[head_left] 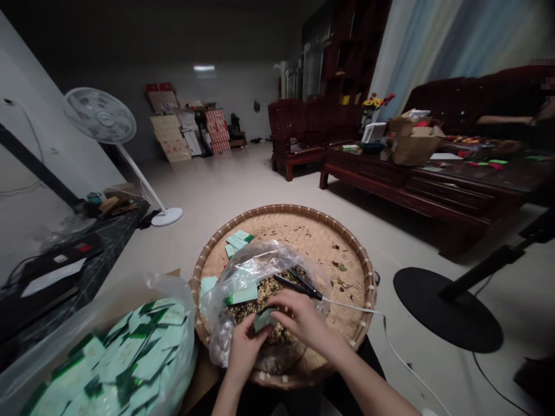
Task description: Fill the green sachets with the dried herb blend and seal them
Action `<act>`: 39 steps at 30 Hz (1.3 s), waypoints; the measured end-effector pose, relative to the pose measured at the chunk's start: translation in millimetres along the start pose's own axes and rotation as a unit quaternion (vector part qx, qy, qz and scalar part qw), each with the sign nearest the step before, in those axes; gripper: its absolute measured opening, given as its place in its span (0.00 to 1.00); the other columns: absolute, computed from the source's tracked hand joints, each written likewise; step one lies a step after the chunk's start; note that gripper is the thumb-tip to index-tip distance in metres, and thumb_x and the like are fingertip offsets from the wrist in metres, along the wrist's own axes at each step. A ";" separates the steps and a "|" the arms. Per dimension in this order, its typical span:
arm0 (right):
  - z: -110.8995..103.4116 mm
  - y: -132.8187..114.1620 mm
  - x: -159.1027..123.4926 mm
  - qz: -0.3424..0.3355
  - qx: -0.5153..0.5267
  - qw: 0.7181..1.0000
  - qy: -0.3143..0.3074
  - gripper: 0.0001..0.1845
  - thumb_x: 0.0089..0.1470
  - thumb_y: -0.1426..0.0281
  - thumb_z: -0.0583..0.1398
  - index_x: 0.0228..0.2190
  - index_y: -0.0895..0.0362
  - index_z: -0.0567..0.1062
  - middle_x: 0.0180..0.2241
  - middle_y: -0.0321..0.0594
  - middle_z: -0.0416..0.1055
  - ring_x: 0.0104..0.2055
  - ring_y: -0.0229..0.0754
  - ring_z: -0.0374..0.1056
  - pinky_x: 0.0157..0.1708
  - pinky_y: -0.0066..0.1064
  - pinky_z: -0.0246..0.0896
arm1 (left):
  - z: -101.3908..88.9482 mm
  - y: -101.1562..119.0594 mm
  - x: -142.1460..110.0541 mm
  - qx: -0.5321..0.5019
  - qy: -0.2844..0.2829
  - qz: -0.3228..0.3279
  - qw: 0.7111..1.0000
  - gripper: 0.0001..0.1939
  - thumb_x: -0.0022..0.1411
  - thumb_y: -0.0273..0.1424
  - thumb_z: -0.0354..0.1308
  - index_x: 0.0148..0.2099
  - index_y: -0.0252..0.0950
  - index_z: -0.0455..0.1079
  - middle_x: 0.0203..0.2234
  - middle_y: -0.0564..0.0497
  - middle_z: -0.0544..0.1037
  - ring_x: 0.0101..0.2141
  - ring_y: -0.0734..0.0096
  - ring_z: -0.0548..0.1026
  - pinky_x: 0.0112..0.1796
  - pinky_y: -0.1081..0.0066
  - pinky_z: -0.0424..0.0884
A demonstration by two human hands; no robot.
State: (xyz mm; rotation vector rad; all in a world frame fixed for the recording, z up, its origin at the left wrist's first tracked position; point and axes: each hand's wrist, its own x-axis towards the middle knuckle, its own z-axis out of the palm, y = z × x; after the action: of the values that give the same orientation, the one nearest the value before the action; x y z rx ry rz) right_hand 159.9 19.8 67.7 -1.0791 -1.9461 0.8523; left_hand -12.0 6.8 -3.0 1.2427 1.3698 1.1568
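My left hand (243,345) pinches a small pale-green packet (263,319) by its left side. At the packet's right edge, the curled fingers of my right hand (295,313) close on it. Both hands are over an open clear plastic bag (221,332) holding a loose dark and pale dried mix (265,290). A black clamp-shaped tool with a white cord (303,286) lies on the bag, just beyond my right hand. More green packets (243,293) rest on the bag. The bag sits in a round woven bamboo tray (284,209).
Left of the tray, a large plastic-lined container (189,323) is full of green packets (130,352). The white cord (385,329) trails right to the floor. A black round stand base (448,312) is at right, a white fan (102,115) at left. Beyond is a wooden table (373,173); a person's arm (505,120) shows at right.
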 end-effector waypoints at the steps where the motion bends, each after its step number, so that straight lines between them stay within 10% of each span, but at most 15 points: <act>1: 2.2 2.2 1.0 0.004 -0.011 1.000 0.009 0.08 0.51 0.76 0.60 0.34 0.57 0.78 0.31 0.40 0.74 0.34 0.38 0.69 0.35 0.27 0.62 | 0.5 1.9 0.4 -0.005 0.002 -0.007 1.000 0.18 0.39 0.37 0.68 0.35 0.34 0.77 0.29 0.48 0.81 0.33 0.59 0.77 0.38 0.67 0.72; 20: 40.5 45.1 10.4 0.152 0.202 0.964 0.078 0.11 0.46 0.66 0.60 0.24 0.60 0.79 0.20 0.35 0.72 0.22 0.35 0.63 0.22 0.24 0.54 | 9.9 12.5 -0.5 -0.042 0.049 -0.042 0.997 0.23 0.41 0.49 0.65 0.27 0.32 0.75 0.18 0.54 0.73 0.23 0.71 0.68 0.25 0.77 0.65; 29: 41.4 41.1 10.5 0.098 0.114 0.982 0.113 0.12 0.48 0.65 0.62 0.21 0.59 0.79 0.22 0.38 0.74 0.26 0.38 0.67 0.27 0.26 0.58 | 10.4 10.4 -2.4 -0.038 0.031 -0.066 0.997 0.23 0.39 0.50 0.66 0.21 0.32 0.71 0.14 0.55 0.70 0.19 0.74 0.66 0.21 0.77 0.62; 34: 44.3 53.3 14.0 0.125 0.116 0.981 0.089 0.12 0.50 0.65 0.61 0.23 0.60 0.79 0.24 0.39 0.75 0.27 0.40 0.69 0.28 0.27 0.60 | 11.1 10.2 -2.0 -0.131 -0.057 -0.138 0.980 0.25 0.36 0.45 0.70 0.34 0.32 0.75 0.21 0.50 0.78 0.24 0.68 0.75 0.26 0.74 0.69; 39: 21.4 69.0 22.2 0.077 -0.104 0.986 0.109 0.12 0.58 0.68 0.54 0.40 0.58 0.75 0.39 0.45 0.73 0.44 0.45 0.65 0.45 0.35 0.60 | 15.3 11.8 -2.0 -0.226 -0.020 -0.149 0.962 0.27 0.39 0.42 0.70 0.41 0.31 0.74 0.28 0.45 0.81 0.30 0.62 0.78 0.34 0.67 0.73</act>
State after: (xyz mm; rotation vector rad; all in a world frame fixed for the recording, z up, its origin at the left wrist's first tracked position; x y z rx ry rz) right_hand 160.7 64.6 6.8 -1.3991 -1.8128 0.5916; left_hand 4.9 6.3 6.7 0.7029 1.1320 1.1392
